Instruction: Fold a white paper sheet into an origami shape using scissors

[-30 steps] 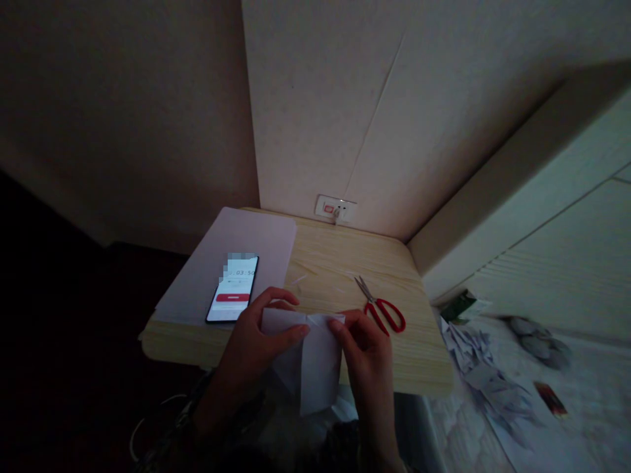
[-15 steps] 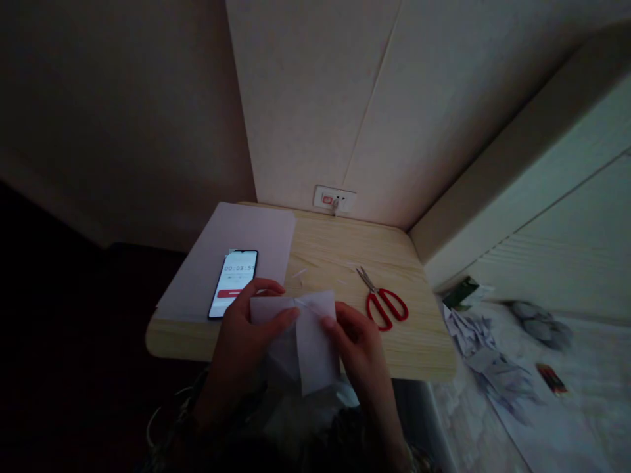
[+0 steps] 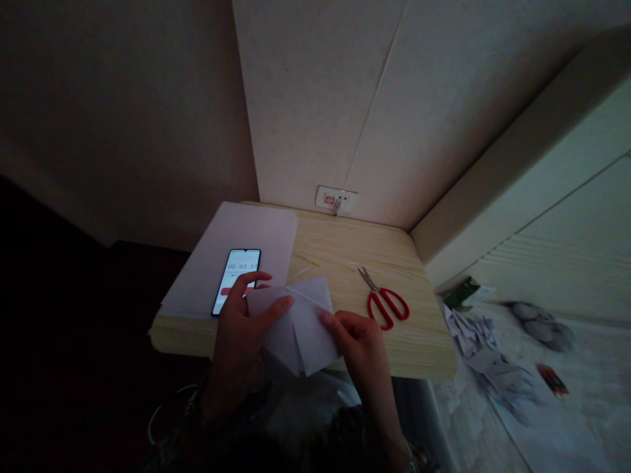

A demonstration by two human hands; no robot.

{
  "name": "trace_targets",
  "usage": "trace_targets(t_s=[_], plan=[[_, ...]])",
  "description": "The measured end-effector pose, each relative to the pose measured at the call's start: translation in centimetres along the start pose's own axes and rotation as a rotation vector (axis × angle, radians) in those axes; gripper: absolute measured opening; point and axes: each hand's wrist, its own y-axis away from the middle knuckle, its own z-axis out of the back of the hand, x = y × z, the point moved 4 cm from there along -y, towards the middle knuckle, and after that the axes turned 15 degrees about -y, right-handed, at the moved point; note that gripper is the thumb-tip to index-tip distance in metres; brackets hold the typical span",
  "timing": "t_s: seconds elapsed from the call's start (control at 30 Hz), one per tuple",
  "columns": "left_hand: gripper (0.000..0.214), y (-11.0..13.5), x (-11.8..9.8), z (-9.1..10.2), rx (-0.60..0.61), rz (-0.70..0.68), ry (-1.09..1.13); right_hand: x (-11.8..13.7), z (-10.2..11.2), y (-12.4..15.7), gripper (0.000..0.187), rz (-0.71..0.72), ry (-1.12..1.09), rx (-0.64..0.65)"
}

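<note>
I see the left hand (image 3: 241, 332) pinching the folded paper (image 3: 313, 328), its thumb on the front and a finger poking up behind, near the phone (image 3: 240, 259). The paper is between the hands, over the near edge of the table (image 3: 355, 243). The right hand (image 3: 362, 338), fingers curled, pinches the paper's right side, near the red scissors (image 3: 396, 305).

Digits 00:03:51 (image 3: 242, 267), on phone screen (image 3: 234, 274); smaller print, unreadable

Pale wall (image 3: 315, 98) behind wooden table (image 3: 345, 243)
</note>
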Motion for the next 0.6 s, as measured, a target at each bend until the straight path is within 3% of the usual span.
trace_targets(t_s=[0.1,0.33,0.5,0.6], plan=[[0.052,0.0,0.1,-0.4,0.024,0.005,0.035,0.3,0.1,0.1,0.038,0.026,0.017,0.02],[0.06,0.0,1.8,-1.8,0.1,0.123,0.071,1.0,1.0,0.5,0.033,0.158,0.066,-0.154],[0.05,-0.4,2.2,-1.3,0.027,0.144,0.0,0.4,0.4,-0.2,0.022,0.112,-0.021,-0.008],[0.051,-0.6,2.1,-1.2,0.007,0.129,0.016,0.6,0.6,-0.1,0.032,0.116,0.043,-0.026]])
